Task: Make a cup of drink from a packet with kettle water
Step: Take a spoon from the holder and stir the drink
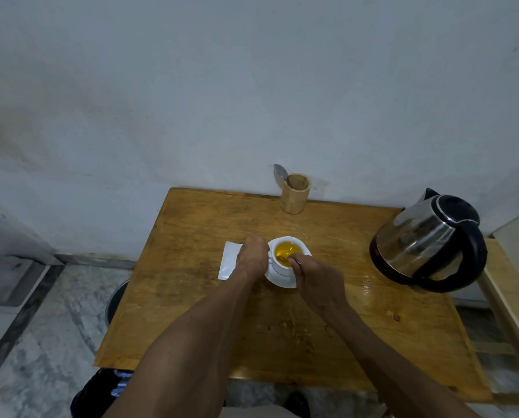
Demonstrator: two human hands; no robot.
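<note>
The wooden surface (210, 297) carries a steel kettle (427, 239) at its right edge. At its middle, the left hand (252, 257) curls against a white cup (287, 254) of yellow drink on 1 saucer (278, 280); the right hand (315, 282) pinches a spoon (282, 259) in it. A white packet (228, 260) lies just left.
</note>
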